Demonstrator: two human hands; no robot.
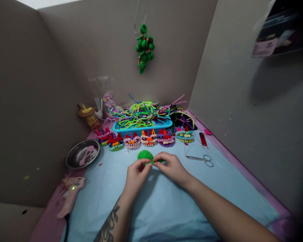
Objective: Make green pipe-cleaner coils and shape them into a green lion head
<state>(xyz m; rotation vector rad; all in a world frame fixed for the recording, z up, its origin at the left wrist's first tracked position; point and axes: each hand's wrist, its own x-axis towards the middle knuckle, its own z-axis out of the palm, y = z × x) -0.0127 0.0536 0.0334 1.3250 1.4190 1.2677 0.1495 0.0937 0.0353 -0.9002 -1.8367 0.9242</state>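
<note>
Between my hands, above the blue table cover, is a fuzzy green piece [145, 154] with a rounded body, which looks made of pipe cleaner. My left hand [137, 173] pinches its lower edge between thumb and fingers. My right hand [172, 167] is closed in a pinch on a thin green end at the piece's right side. The fingertips of both hands nearly meet and hide part of the green work. Just beyond stands a row of several colourful fuzzy animal heads [148, 138]. To the right of my right hand lie scissors [202, 159].
Behind the heads, a blue tray [143, 130] overflows with pipe cleaners [141, 114]. A metal bowl [73, 156] and a pink glue gun [72, 196] with a lit green light are at left. At right lies a red lighter [203, 139]. A green ornament [144, 48] hangs overhead.
</note>
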